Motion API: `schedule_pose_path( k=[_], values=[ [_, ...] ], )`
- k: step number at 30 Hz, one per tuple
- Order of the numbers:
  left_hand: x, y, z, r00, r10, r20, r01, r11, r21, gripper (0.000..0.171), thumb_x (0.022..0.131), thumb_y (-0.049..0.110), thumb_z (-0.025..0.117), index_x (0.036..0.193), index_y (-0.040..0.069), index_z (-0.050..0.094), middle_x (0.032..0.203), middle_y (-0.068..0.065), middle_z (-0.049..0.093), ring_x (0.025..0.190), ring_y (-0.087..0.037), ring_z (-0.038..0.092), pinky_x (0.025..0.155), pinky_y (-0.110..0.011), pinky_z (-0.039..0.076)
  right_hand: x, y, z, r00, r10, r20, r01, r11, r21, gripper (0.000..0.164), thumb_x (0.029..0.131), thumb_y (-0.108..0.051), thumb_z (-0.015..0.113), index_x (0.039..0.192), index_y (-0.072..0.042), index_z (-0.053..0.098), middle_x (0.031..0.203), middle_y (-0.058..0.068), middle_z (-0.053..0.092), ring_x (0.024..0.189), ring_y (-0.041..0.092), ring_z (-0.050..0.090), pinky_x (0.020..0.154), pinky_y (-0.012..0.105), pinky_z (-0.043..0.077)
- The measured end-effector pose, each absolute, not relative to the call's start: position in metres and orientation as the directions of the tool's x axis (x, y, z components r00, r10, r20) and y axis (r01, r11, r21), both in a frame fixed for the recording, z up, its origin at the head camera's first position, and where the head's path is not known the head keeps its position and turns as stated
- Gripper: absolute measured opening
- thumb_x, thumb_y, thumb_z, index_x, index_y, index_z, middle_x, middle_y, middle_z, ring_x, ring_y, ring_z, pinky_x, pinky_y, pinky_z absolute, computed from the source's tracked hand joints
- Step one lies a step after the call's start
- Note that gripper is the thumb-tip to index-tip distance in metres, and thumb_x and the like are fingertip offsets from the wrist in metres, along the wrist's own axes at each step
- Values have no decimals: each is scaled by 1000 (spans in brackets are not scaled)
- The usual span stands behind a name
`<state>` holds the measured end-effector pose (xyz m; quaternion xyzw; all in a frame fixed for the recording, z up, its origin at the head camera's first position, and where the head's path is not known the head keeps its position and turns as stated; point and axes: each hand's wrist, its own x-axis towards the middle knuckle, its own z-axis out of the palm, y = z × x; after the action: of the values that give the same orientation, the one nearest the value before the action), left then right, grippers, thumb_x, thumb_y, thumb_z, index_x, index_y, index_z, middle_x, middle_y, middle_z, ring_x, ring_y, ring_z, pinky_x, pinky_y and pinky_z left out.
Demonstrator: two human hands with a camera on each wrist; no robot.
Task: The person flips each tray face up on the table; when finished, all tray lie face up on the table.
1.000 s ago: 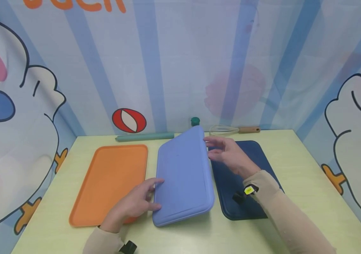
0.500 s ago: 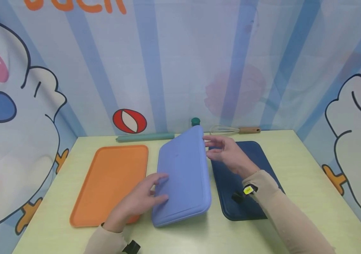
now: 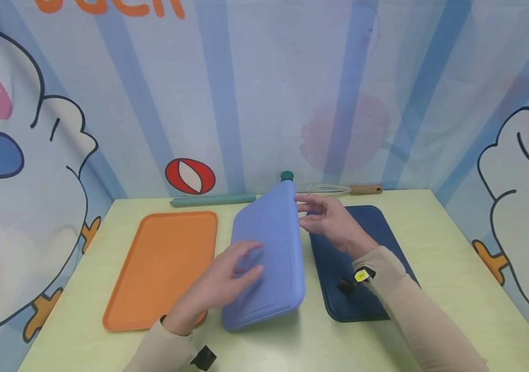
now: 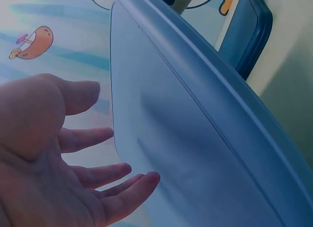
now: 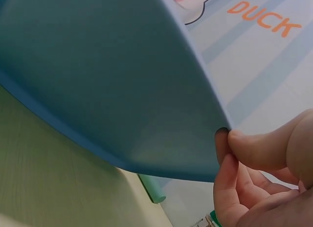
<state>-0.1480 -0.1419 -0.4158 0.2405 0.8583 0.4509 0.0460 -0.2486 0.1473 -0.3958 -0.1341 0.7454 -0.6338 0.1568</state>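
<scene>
A light blue tray (image 3: 269,227) stands tilted on its long left edge in the middle of the table, its underside turned to the left. My right hand (image 3: 336,225) pinches the raised right edge near the far corner; in the right wrist view thumb and fingers (image 5: 227,173) close on the rim. Over the underside hovers my left hand (image 3: 220,274), fingers spread and slightly bent, holding nothing. The left wrist view shows that hand (image 4: 63,153) beside the tray's flat back (image 4: 161,119); whether a fingertip touches it I cannot tell.
An orange tray (image 3: 166,258) lies flat at the left, and a dark blue tray (image 3: 362,305) lies under my right forearm. Along the back are a green rolling pin (image 3: 213,200), a green-capped item (image 3: 286,176) and a whisk (image 3: 364,190). A printed curtain (image 3: 273,93) hangs behind.
My left hand has let go of the light blue tray's left edge and moved right, across its underside. The raised right edge has shifted slightly left along with my right hand.
</scene>
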Motion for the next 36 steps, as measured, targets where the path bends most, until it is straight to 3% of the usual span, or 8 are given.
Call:
schedule_pose_path(
  k=[12,20,29,36],
  values=[
    [-152,-121,-388,-891,433,133,375,540,754,54,109,37,57,155,11,49,156,-9,50,140,-29,52,104,-51,54,-248,138,-386,-900,-434,-30,-26,122,-992,67,100,0,67,161,-12,43,147,22,56,126,34,65,105,44,54],
    [-152,-109,-373,-903,421,89,364,637,679,81,96,63,65,160,20,43,159,-1,46,144,-23,44,115,-53,42,-249,132,-383,-891,-455,-15,-34,100,-994,67,100,0,67,161,-12,42,149,21,54,131,39,62,107,45,52],
    [-150,-101,-361,-931,363,44,303,697,650,90,91,69,66,163,21,39,159,-5,46,134,-23,52,109,-52,48,-249,125,-378,-889,-458,-18,-27,91,-995,66,101,1,66,161,-14,43,151,19,53,135,40,59,110,47,50],
    [-151,-97,-354,-941,339,4,276,757,592,98,88,73,67,165,23,34,162,-7,43,137,-26,51,110,-55,47,-250,121,-376,-889,-458,-9,-39,94,-995,67,100,2,66,161,-14,43,150,18,54,136,40,57,109,46,51]
  ],
)
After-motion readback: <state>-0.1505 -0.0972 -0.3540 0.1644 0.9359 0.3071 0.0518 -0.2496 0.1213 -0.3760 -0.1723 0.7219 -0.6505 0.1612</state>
